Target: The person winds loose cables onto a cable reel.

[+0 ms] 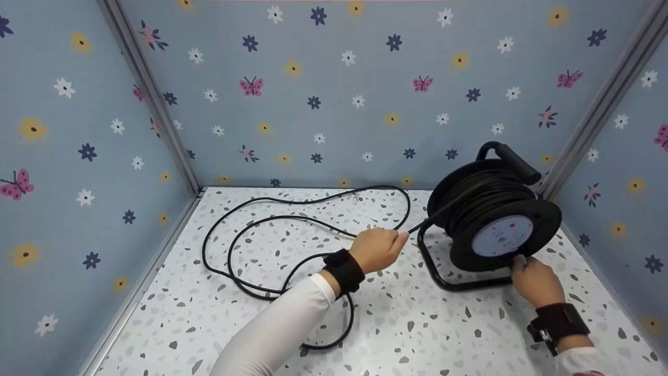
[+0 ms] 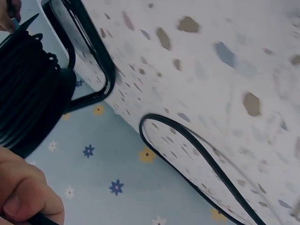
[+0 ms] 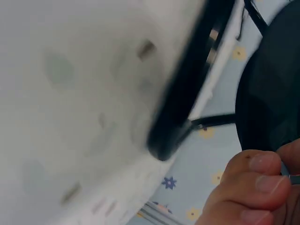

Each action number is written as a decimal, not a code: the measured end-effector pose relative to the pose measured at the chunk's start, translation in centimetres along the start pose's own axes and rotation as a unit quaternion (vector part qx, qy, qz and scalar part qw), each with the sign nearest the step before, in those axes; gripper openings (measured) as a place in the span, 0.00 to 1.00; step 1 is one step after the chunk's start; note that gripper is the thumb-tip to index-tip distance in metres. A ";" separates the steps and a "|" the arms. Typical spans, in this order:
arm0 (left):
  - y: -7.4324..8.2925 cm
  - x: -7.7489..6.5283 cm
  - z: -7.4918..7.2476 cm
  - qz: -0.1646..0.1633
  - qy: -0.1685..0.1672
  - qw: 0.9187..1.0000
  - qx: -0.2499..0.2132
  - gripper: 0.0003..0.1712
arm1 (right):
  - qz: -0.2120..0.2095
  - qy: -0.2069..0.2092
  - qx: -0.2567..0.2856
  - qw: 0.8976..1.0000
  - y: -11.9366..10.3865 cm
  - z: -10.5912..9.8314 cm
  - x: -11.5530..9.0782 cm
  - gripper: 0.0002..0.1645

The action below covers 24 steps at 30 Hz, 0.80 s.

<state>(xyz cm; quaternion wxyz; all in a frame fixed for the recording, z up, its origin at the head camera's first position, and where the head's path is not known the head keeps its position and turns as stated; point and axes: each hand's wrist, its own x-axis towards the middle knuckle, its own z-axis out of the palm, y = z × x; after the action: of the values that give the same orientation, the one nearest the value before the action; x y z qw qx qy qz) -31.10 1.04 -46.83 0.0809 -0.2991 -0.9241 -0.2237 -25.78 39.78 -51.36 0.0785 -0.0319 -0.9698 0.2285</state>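
Note:
A black cable reel (image 1: 545,216) stands on the right on its tubular stand (image 1: 433,271), wound with many turns of cable. Its near face carries a pale round panel (image 1: 502,235). My left hand (image 1: 377,250) grips the black cable (image 1: 437,213), which runs taut from the hand up to the drum. At the lower edge of the near disc, my right hand (image 1: 540,283) pinches a small greyish knob (image 1: 519,261); the fingers mostly hide it. In the right wrist view, curled fingers (image 3: 255,187) sit right beside the dark disc (image 3: 262,103).
Loose cable loops (image 1: 204,245) spread over the speckled white tabletop (image 1: 417,334), left of the reel and under my left forearm. Flowered blue panels (image 1: 334,78) with metal corner posts (image 1: 156,104) enclose the back and both sides. The reel's carrying handle (image 1: 516,163) rises near the back panel.

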 end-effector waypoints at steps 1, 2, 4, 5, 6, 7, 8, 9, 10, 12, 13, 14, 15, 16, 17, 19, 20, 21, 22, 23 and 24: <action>0.3 0.2 0.0 -0.002 0.001 1.000 -0.006 0.29 | -0.013 0.001 -0.007 1.000 -0.3 0.5 -0.2 0.31; 0.6 0.5 0.1 -0.005 0.001 1.000 -0.014 0.28 | -0.012 -0.005 -0.007 1.000 -0.5 0.8 -0.3 0.31; 1.0 0.7 -0.1 -0.005 0.000 0.999 -0.036 0.25 | 0.001 -0.014 0.006 1.000 -1.2 1.5 -0.5 0.33; 1.1 0.8 -0.2 -0.003 -0.004 0.999 -0.048 0.22 | 0.004 -0.019 0.009 1.000 -1.4 1.7 -0.6 0.33; 1.1 0.7 -0.4 -0.001 -0.009 0.998 -0.063 0.20 | 0.001 -0.025 0.009 1.000 -1.6 1.9 -0.6 0.32; 1.0 0.7 -0.6 0.001 -0.017 0.997 -0.079 0.18 | 0.005 -0.032 0.011 0.999 -1.8 2.0 -0.7 0.33; 0.8 0.6 -0.8 0.002 -0.026 0.995 -0.095 0.16 | 0.021 -0.038 0.018 0.999 -1.9 2.1 -0.7 0.35; 0.6 0.4 -1.0 0.004 -0.033 0.994 -0.108 0.13 | 0.023 -0.039 0.019 0.999 -2.0 2.2 -0.8 0.35; 0.2 0.3 -1.1 0.004 -0.044 0.992 -0.121 0.11 | 0.025 -0.042 0.019 0.999 -2.1 2.2 -0.8 0.36; -0.8 -0.1 -1.4 0.000 -0.070 0.989 -0.128 0.09 | 0.040 -0.051 0.024 0.998 -2.3 2.3 -0.9 0.38; -1.4 -0.4 -1.5 -0.003 -0.084 0.989 -0.125 0.08 | 0.043 -0.055 0.024 0.997 -2.3 2.3 -0.9 0.39; -2.0 -0.7 -1.6 -0.006 -0.098 0.989 -0.115 0.08 | 0.042 -0.057 0.024 0.997 -2.4 2.4 -0.9 0.40; -2.6 -1.1 -1.7 -0.010 -0.111 0.989 -0.100 0.08 | 0.039 -0.057 0.024 0.997 -2.5 2.5 -0.9 0.40; -3.3 -1.5 -1.7 -0.016 -0.125 0.988 -0.085 0.08 | 0.036 -0.060 0.024 0.997 -2.6 2.6 -0.9 0.40; -3.9 -2.0 -1.8 -0.020 -0.134 0.989 -0.065 0.08 | 0.034 -0.061 0.025 0.997 -2.7 2.7 -0.9 0.40; -5.2 -3.0 -2.0 -0.033 -0.152 0.988 -0.027 0.08 | 0.028 -0.063 0.024 0.997 -2.9 2.9 -1.0 0.40; -5.9 -3.4 -2.2 -0.040 -0.160 0.986 -0.008 0.07 | 0.026 -0.063 0.023 0.997 -3.0 3.0 -1.0 0.40; -6.5 -3.9 -2.3 -0.045 -0.168 0.985 0.008 0.07 | 0.024 -0.065 0.022 0.997 -3.1 3.1 -1.0 0.40; -7.1 -4.4 -2.5 -0.048 -0.177 0.983 0.021 0.07 | 0.023 -0.067 0.021 0.997 -3.1 3.1 -0.9 0.40; -7.7 -4.8 -2.7 -0.051 -0.184 0.981 0.035 0.06 | 0.022 -0.069 0.020 0.997 -3.2 3.2 -0.9 0.40; -8.3 -5.2 -2.9 -0.052 -0.189 0.980 0.045 0.07 | 0.020 -0.070 0.018 0.997 -3.2 3.2 -0.9 0.40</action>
<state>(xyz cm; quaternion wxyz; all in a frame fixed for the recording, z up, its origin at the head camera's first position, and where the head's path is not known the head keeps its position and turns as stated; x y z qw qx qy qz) -31.77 -8.97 -48.71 -0.0939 -0.2839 -0.9460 -0.1254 -25.51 35.41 -52.84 0.0059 -0.0338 -0.9678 0.2495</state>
